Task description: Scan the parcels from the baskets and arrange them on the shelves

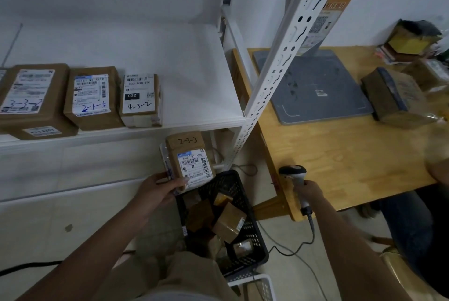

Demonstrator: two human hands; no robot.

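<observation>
"What do the hands hold?"

"The left hand (160, 190) grips a brown taped parcel (188, 158), label up, above the black plastic basket (255, 240). The right hand (309, 191) grips a grey handheld scanner (292, 174), probably to scan before shelving on the white metal shelf (194, 77)."

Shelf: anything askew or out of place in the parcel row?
Minor only. The 2-1-5 parcel sits twisted relative to the 3-3-3 parcel and the 4-3-2 parcel, one corner pointing at the front edge of the shelf. The handwritten codes are also out of sequence. No damage visible.
</observation>
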